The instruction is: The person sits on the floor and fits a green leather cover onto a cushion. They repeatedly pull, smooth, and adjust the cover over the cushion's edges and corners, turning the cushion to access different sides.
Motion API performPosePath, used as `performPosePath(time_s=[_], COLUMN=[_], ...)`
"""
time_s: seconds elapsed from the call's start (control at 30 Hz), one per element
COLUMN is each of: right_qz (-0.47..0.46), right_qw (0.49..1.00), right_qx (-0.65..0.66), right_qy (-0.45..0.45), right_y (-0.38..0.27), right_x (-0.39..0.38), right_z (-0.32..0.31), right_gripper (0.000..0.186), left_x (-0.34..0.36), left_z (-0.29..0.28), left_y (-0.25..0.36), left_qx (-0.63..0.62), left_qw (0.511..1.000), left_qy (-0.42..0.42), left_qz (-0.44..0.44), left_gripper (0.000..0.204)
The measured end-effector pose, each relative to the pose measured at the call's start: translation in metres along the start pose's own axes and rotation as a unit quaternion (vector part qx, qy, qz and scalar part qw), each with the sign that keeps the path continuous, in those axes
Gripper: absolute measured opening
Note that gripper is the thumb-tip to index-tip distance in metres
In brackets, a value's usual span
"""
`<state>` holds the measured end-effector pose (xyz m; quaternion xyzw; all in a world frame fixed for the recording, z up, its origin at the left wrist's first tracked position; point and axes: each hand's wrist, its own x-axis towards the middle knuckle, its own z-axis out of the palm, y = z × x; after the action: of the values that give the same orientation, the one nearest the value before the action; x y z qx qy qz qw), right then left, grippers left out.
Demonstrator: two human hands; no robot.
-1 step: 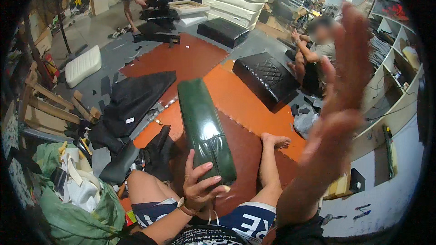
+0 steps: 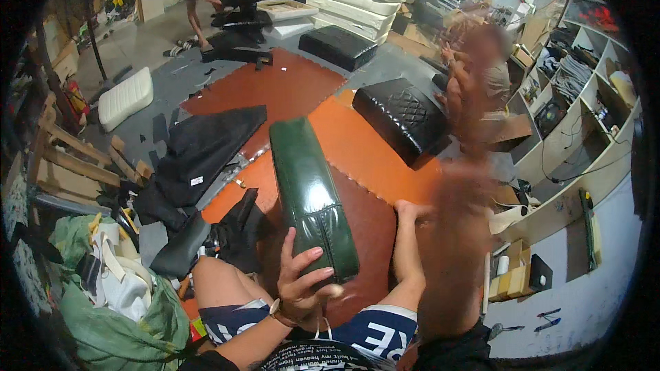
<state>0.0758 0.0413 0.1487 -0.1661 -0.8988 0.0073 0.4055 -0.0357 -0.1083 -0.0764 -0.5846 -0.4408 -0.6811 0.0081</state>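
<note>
The left hand [image 2: 306,282] grasped the near end of a green cushion [image 2: 309,185], its fingers laid across the glossy cover. The cushion was held between the person's legs, its far end pointing away, with a brown mat [image 2: 371,227] and an orange mat [image 2: 361,137] behind it. The right hand [image 2: 474,124] was raised, well apart from the cushion; owing to blur, its finger position could not be determined. A black cushion [image 2: 402,120] lay farther off; black cloth [image 2: 206,148] lay to the left.
</note>
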Motion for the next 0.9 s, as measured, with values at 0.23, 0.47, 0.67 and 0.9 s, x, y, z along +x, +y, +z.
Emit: performPosePath(time_s=[0.23, 0.47, 0.67, 0.9], right_qz=[0.154, -0.024, 0.112, -0.011], right_qw=[0.895, 0.996, 0.946, 0.991], right_qx=[-0.085, -0.038, -0.127, -0.070], right_qy=[-0.411, -0.076, -0.278, -0.111], right_y=[-0.006, -0.015, -0.003, -0.034], right_x=[-0.030, 0.026, 0.016, 0.070], right_z=[0.103, 0.036, 0.133, 0.044], right_gripper=[0.062, 0.065, 0.067, 0.066], left_x=[0.000, 0.005, 0.017, -0.014], left_z=[-0.004, -0.010, -0.001, 0.006], left_y=[-0.003, -0.010, -0.031, -0.033], left_qx=[0.107, 0.114, 0.154, 0.095], left_qw=[0.994, 0.993, 0.987, 0.993], left_qy=[-0.024, -0.018, 0.040, 0.073], left_qz=[-0.006, -0.008, -0.009, -0.011], left_gripper=[0.049, 0.058, 0.049, 0.059])
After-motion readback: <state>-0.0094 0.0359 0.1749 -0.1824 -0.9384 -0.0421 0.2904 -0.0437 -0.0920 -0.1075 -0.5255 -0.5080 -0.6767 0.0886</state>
